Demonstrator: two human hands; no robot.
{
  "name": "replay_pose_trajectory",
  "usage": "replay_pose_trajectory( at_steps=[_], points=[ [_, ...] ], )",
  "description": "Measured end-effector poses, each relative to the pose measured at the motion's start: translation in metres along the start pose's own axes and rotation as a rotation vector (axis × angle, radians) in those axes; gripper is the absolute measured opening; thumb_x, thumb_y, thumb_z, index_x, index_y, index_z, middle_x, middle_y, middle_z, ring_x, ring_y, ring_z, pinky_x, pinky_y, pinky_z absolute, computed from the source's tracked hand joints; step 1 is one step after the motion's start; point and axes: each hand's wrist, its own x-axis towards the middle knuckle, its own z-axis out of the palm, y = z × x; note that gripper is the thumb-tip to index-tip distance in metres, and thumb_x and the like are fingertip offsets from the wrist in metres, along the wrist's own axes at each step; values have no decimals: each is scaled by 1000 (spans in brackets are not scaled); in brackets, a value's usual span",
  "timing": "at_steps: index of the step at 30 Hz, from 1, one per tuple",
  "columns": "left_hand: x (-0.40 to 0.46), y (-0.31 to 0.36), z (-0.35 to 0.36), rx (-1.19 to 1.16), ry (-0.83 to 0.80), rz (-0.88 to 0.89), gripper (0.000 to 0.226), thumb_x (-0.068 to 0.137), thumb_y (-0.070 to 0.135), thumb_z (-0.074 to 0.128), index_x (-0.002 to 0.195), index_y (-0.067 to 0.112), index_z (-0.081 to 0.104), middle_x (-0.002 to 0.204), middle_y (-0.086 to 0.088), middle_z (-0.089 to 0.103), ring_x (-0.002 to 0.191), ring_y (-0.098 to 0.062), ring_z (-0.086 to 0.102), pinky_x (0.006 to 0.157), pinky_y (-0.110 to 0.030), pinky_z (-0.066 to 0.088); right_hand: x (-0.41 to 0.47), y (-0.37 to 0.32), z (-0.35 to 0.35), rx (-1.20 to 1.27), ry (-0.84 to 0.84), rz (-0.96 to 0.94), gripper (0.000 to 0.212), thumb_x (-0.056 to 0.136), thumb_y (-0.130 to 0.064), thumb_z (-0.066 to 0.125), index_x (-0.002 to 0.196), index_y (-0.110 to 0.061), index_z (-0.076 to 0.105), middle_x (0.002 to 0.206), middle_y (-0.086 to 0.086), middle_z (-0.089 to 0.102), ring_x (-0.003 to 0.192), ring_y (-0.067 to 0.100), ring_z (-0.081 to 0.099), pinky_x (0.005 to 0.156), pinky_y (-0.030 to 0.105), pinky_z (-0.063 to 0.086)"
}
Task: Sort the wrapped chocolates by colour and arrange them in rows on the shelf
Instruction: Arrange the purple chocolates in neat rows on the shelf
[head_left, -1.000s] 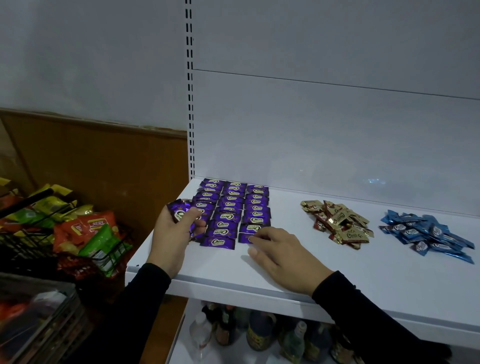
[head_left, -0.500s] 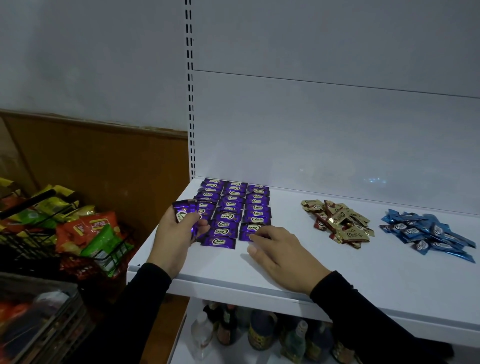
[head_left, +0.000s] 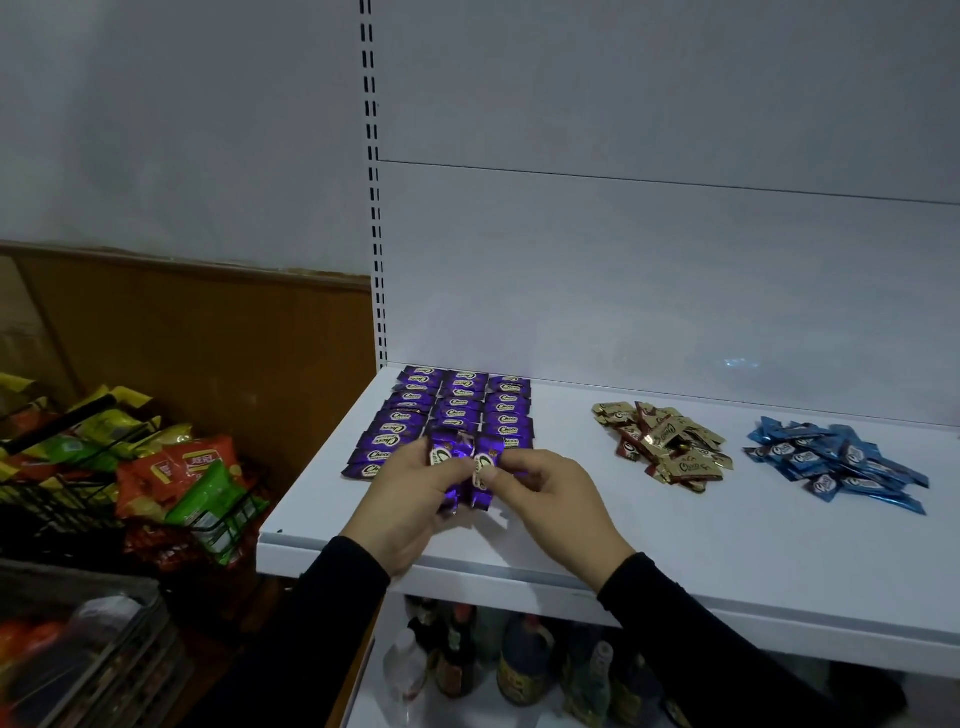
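Purple wrapped chocolates (head_left: 457, 405) lie in three rows at the left end of the white shelf (head_left: 675, 551). My left hand (head_left: 410, 509) grips a small bunch of purple chocolates (head_left: 445, 457) above the shelf's front. My right hand (head_left: 556, 499) meets it and pinches one purple chocolate (head_left: 485, 475) from that bunch. A loose heap of gold and brown chocolates (head_left: 665, 447) lies mid-shelf. A heap of blue chocolates (head_left: 836, 462) lies at the right. My hands hide the near ends of the middle and right purple rows.
A wire basket (head_left: 218, 525) of snack bags, orange (head_left: 197, 462) and green (head_left: 208, 499), stands left of the shelf. Bottles (head_left: 519, 660) stand on the lower shelf under my arms. A white back panel (head_left: 623, 260) rises behind the shelf.
My left hand has carried its purple chocolates rightward to the shelf's front. My right hand has lifted off the shelf and now pinches one chocolate from the bunch.
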Motion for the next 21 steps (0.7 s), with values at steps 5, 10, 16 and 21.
replay_pose_trajectory(
  at_steps=[5,10,16,21],
  points=[
    [-9,-1,2,14,-47,15,25,92,4,66,116,11,67,105,-11,75,101,-30,72,96,-56,53,-4,0,2,94,17,39,11,89,-24,70,92,-13,74,88,0,74,84,19,70,79,39,58],
    [-10,5,-10,-63,27,-34,25,90,7,70,114,4,65,96,-15,76,86,-23,75,81,-40,60,3,2,-7,122,169,65,4,88,-19,71,88,-23,72,84,-4,74,79,10,69,78,33,56],
    [2,11,-46,-95,282,68,22,95,10,64,116,4,63,101,-15,73,79,-18,72,63,-30,59,-3,22,-10,-689,4,-330,21,95,-20,60,112,-16,71,107,4,65,97,24,62,77,34,52],
    [9,12,-54,-124,338,80,21,96,11,62,116,5,61,107,-16,71,85,-21,71,56,-26,59,-2,23,-7,-718,-130,-337,22,98,-25,57,110,-15,72,111,4,66,106,24,58,84,34,50]
  ],
)
